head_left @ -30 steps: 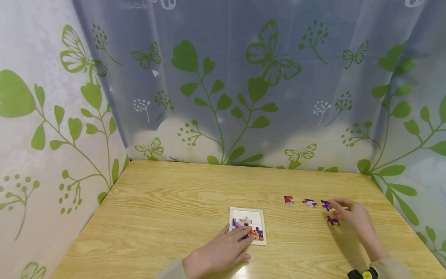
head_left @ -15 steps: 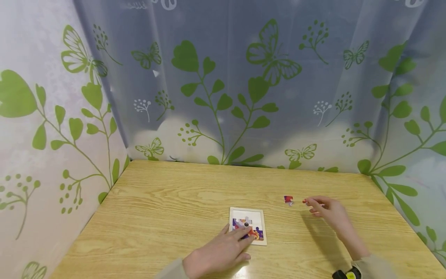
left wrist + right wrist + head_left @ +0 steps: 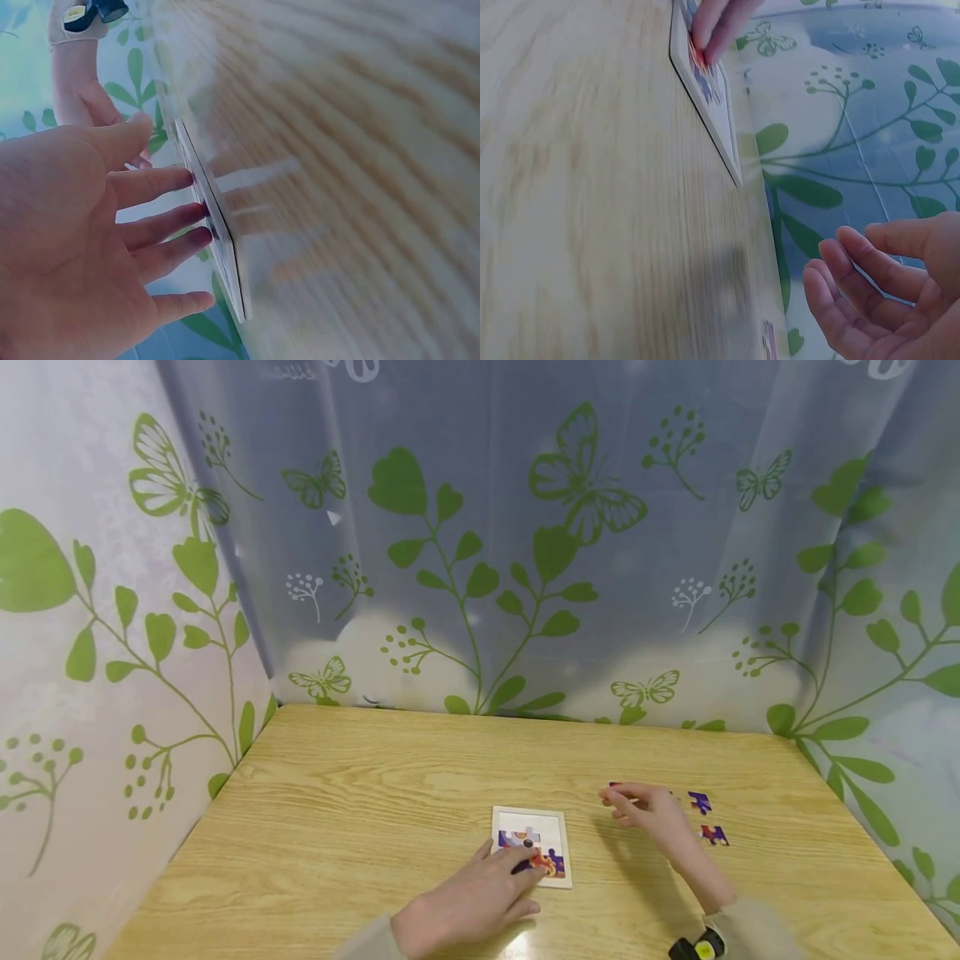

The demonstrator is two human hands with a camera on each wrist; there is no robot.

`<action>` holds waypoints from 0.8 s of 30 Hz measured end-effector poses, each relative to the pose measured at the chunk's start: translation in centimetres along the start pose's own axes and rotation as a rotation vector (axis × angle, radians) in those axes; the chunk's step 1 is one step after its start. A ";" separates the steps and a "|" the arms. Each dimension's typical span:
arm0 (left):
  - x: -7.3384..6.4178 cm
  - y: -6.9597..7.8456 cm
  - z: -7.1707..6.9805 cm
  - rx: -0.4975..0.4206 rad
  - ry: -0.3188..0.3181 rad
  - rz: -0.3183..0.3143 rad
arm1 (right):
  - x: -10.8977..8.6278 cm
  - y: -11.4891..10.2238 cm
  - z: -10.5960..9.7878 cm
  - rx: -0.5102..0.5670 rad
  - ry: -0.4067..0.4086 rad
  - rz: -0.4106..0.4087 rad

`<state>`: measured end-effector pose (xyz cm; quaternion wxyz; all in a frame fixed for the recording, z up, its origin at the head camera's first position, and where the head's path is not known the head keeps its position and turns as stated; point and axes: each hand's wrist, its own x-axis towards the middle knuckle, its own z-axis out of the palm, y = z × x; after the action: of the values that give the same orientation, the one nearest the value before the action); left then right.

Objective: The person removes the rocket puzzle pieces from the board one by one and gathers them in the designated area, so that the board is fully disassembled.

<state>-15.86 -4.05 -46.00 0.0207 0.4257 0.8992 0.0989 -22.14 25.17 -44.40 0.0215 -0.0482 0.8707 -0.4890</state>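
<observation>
My left hand (image 3: 480,893) rests on the lower part of a small jigsaw puzzle board (image 3: 562,827), its fingers extended over the fitted pieces (image 3: 513,837). In the left wrist view the fingertips (image 3: 196,214) meet the board's face. My right hand (image 3: 656,818) hovers right of the board with loosely curled fingers. Nothing shows between its thumb and fingers in the right wrist view. Just behind its fingertips, a loose puzzle piece (image 3: 615,783) is mostly hidden. Another piece (image 3: 675,794) peeks out past the knuckles.
Two more loose puzzle pieces, one purple (image 3: 700,802) and one red and purple (image 3: 713,835), lie on the wooden table (image 3: 360,777) to the right. A curtain (image 3: 480,568) printed with leaves and butterflies hangs along the table's back and sides.
My right hand has moved left along the row of loose pieces, from the purple one past the middle one to the leftmost. The left hand stays on the board.
</observation>
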 end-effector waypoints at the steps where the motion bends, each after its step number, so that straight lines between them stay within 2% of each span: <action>1: 0.0 0.0 0.0 0.006 0.009 0.004 | 0.1 -0.1 0.4 -0.001 -0.010 -0.007; 5: -0.3 -0.2 -0.2 0.024 0.017 -0.005 | 0.5 -0.5 1.8 -0.025 -0.048 -0.059; 15: -1.5 -0.9 -0.5 -0.013 -0.027 -0.106 | 1.0 -1.2 4.6 -0.082 -0.121 -0.153; 19: -1.8 -1.1 -0.5 -0.005 -0.028 -0.106 | 1.1 -1.3 5.5 -0.078 -0.155 -0.174; 24: -1.9 -1.0 -0.6 -0.010 -0.027 -0.103 | 1.3 -1.5 6.4 -0.121 -0.184 -0.213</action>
<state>-15.45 -6.20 -45.68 0.0403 0.3803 0.9189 0.0966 -22.83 18.83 -46.40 0.0460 -0.1863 0.8830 -0.4285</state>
